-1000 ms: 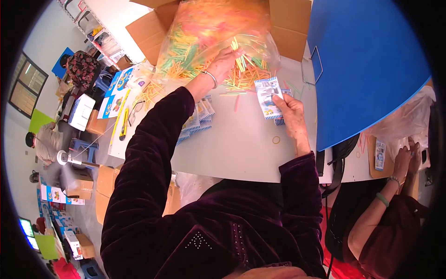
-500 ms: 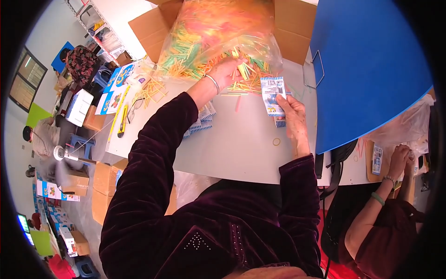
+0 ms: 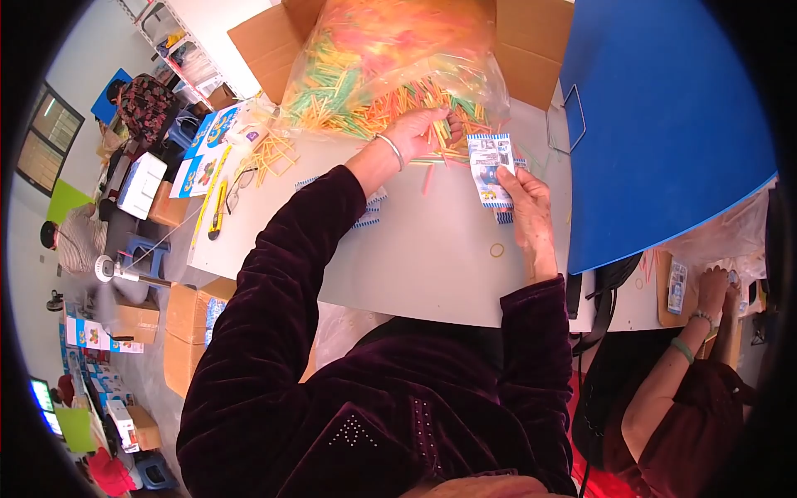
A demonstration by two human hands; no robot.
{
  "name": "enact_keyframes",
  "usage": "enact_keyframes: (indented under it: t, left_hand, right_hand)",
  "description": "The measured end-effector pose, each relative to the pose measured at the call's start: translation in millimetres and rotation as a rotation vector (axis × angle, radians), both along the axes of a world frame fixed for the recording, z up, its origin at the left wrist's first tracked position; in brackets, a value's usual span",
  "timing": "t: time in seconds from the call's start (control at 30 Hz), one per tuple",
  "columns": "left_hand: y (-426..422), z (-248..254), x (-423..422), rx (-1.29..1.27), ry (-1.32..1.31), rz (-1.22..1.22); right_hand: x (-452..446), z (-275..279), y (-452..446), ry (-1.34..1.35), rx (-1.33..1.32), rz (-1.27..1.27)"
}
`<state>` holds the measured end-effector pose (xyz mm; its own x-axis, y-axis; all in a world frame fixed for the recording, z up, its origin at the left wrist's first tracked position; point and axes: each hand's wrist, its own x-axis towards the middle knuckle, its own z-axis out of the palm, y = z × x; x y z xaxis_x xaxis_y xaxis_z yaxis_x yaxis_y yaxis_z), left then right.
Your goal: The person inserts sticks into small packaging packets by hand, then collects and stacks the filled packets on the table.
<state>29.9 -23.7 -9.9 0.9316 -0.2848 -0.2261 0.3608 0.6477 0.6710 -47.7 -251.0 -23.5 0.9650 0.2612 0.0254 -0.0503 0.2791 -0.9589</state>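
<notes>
My left hand (image 3: pixel 419 133) is closed on a small bunch of thin coloured sticks (image 3: pixel 437 135), yellow, orange and green, at the mouth of a clear plastic bag (image 3: pixel 473 75) full of the same sticks. Just to the right, my right hand (image 3: pixel 529 203) grips a small blue-and-white printed packet (image 3: pixel 491 170) between thumb and fingers. Part of another packet (image 3: pixel 504 217) shows beneath it. More packets (image 3: pixel 369 217) lie under my left forearm, partly hidden by the sleeve.
The bag rests in an open cardboard box (image 3: pixel 531 54). Left on the table are loose sticks (image 3: pixel 270 158), glasses (image 3: pixel 241 187) and a yellow cutter (image 3: pixel 217 212). A rubber band (image 3: pixel 496 250) lies in front. A blue panel (image 3: pixel 664 133) separates a co-worker's hands (image 3: pixel 714 290).
My left hand has moved a little to the right with the sticks, closer to the packet. My right hand stays almost in place, still holding the packet.
</notes>
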Motion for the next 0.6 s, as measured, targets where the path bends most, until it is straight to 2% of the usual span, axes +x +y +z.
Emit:
enact_keyframes:
  t: [0.23,0.3,0.6]
  left_hand:
    - [-7,32,-14,0.187,-0.061,0.059]
    - [-6,34,-14,0.203,-0.171,0.043]
    - [-18,56,-38,0.085,-0.214,-0.029]
  right_hand:
    - [2,-5,2,-0.018,-0.018,0.053]
    - [-1,-2,3,-0.022,-0.011,0.07]
    - [-12,14,6,0.077,-0.009,0.166]
